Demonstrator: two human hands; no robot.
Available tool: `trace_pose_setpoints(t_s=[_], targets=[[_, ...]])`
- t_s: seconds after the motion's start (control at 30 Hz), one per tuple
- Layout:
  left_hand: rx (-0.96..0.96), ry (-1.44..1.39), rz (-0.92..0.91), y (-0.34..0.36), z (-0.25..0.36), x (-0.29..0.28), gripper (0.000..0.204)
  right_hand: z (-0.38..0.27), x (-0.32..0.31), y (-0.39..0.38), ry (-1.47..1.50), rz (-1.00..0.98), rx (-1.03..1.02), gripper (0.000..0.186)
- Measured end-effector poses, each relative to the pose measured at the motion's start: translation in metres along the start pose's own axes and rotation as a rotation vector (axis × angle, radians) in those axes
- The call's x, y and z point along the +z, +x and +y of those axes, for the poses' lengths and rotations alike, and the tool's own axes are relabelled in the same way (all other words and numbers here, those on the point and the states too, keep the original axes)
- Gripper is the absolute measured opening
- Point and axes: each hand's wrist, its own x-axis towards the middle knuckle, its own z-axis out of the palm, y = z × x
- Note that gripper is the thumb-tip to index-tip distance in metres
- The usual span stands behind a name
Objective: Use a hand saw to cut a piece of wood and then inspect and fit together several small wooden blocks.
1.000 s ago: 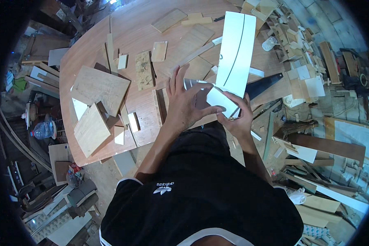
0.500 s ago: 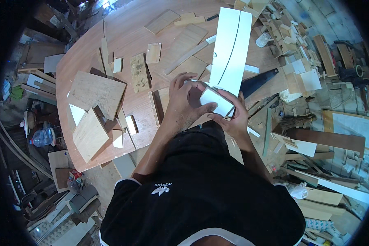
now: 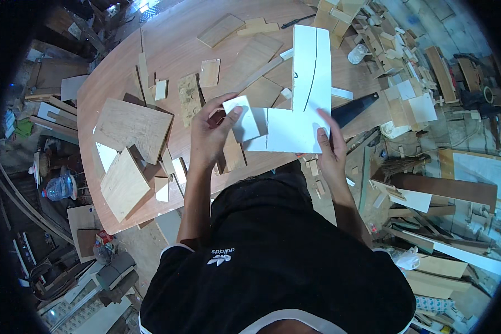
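Observation:
In my left hand is a small white block, held with the thumb on its face and the fingers behind. It is tilted over the left end of an L-shaped white board. A dark curved line runs down the board's long arm. My right hand grips the board's right edge near the corner, its thumb on the white face and its fingers slightly blurred. Under the board's left end, part of a wooden piece shows.
Wooden panels and offcuts lie about the brown tabletop. A dark saw blade lies right of the board, near a clear plastic cup. Wood scraps are heaped at the far right. A large water bottle stands at left.
Both hands were together on the small white block. My left hand has carried it leftward alone, while my right hand has moved to the board, which has shifted toward me.

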Motion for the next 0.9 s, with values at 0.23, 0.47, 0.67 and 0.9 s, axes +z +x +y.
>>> trace_pose_setpoints(t_s=[0.23,0.47,0.67,0.9], targets=[[-0.027,-0.082,0.096,-0.007,-0.009,0.001,0.032,-0.006,0.002,0.002,0.229,0.02,0.068,0.064],[0.142,-0.186,0.174,-0.013,-0.031,0.013,0.027,-0.014,0.009,0.0,0.119,0.046,0.034,0.063],[0.23,-0.154,0.132,-0.013,-0.029,0.013,0.031,-0.017,0.008,-0.002,0.137,0.046,0.056,0.064],[0.247,-0.139,0.228,-0.019,-0.026,0.022,0.035,-0.023,0.008,-0.005,0.118,0.08,-0.001,0.064]])
